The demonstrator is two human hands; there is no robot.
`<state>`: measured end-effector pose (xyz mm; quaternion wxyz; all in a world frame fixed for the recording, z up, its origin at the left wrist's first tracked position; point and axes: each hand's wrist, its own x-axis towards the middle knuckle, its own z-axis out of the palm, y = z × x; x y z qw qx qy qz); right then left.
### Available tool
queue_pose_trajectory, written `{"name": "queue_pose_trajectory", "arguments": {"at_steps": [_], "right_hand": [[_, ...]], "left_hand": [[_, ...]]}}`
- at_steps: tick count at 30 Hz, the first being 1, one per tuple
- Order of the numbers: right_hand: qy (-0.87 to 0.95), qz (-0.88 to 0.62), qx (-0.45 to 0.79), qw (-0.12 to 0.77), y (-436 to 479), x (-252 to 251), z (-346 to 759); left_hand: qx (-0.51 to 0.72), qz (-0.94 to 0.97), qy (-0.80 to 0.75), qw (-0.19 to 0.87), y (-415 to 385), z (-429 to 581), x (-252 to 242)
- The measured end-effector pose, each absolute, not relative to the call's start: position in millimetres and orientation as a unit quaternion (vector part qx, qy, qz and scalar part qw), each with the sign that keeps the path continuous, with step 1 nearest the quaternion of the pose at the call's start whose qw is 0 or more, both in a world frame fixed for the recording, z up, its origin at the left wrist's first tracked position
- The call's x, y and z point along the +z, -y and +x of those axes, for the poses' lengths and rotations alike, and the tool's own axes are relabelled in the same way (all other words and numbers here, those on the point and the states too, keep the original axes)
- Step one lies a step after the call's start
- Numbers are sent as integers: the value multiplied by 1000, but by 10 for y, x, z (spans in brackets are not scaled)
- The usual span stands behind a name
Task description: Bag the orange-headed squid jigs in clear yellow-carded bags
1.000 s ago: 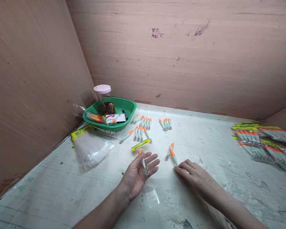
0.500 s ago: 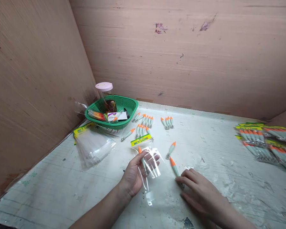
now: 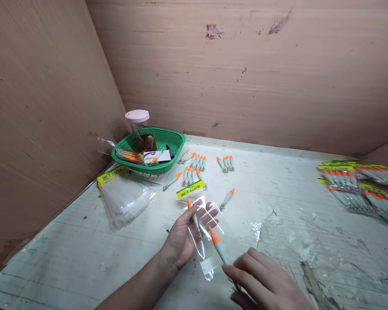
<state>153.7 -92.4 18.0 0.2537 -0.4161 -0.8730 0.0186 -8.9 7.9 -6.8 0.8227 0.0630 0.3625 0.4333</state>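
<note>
My left hand grips a clear plastic bag with a yellow "BCT LURE" header. One orange-tipped, pale green fishing lure lies inside it, under my thumb. Between thumb and fingers of my right hand is a second fishing lure, held by its hook end, its orange tip pointing at the bag. Whether that tip is inside the bag or just over it, I cannot tell. A loose lure lies beyond the bag, to its right.
Several more lures lie in groups at the back. A green basket holds a pink-lidded jar and small packets. Empty header bags are stacked at left. Filled lure packs are piled at far right, near the wooden wall.
My right hand has lifted a lure off the table and brought it left to the bag. The loose lure near it has shifted and turned slightly. My left hand stays almost in place.
</note>
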Motion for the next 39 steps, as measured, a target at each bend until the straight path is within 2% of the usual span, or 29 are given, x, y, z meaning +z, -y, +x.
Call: {"name": "queue_pose_trajectory", "arguments": {"at_steps": [3,5,9,20,27,30,33,35,37,39], "right_hand": [[839,-446,-81,302,791,45,1338],[828,-445,-104,327,750,25,1298],[829,-441,-126,319,771,48,1316],[797,-470,-108,362,617,85,1265],[791,-460,-146,376,677,-3,1241],[807,-426,-104,395,661,79,1272],[749,-475,-33,461,495,157,1456],[718,-555,-23,419,295,99,1612],[735,-612,-25,291,71,-64,1712],[745,-629,-27,220,-110,-259,1727]], "left_hand": [[408,82,-365,833,-35,-83,-56],[401,83,-364,836,-15,-86,-51],[404,71,-351,842,2,-89,-53],[411,66,-347,840,-13,-86,-67],[413,65,-341,842,6,-69,-75],[414,62,-355,836,-8,-64,-58],[434,57,-372,819,-39,-74,-26],[451,50,-371,810,-60,-86,-4],[460,36,-365,809,-74,-98,5],[463,25,-364,808,-81,-106,-8]]}}
